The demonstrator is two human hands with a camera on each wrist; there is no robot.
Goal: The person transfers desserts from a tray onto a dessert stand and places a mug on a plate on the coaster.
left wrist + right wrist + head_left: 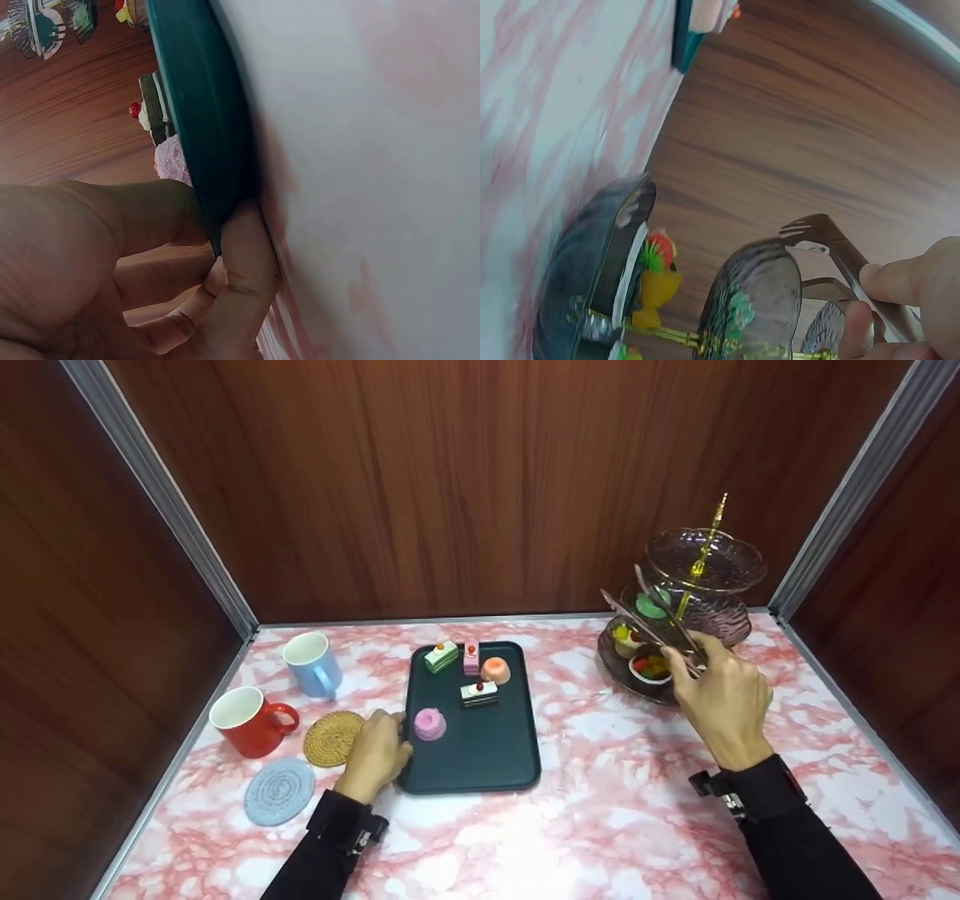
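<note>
My left hand (375,754) grips the left edge of a dark green tray (480,761). In the left wrist view, the thumb lies over the rim and a finger is under it. On the tray stand a pink pudding-shaped sweet (430,724), an orange one (495,670) and several small cake slices (479,694). Over at the right, my right hand (724,701) holds metal tongs (636,619), their arms apart with nothing between the tips. The tips are beside a glass tiered stand (675,570), near a green sweet (652,604) on its middle tier.
The stand's bottom tier holds a fruit tart (649,667) and a yellow-topped cupcake (625,640). To the left are a blue mug (309,664), a red mug (251,727), a woven tan coaster (330,739) and a grey-blue coaster (280,793). Wooden panels (450,487) enclose the marbled table.
</note>
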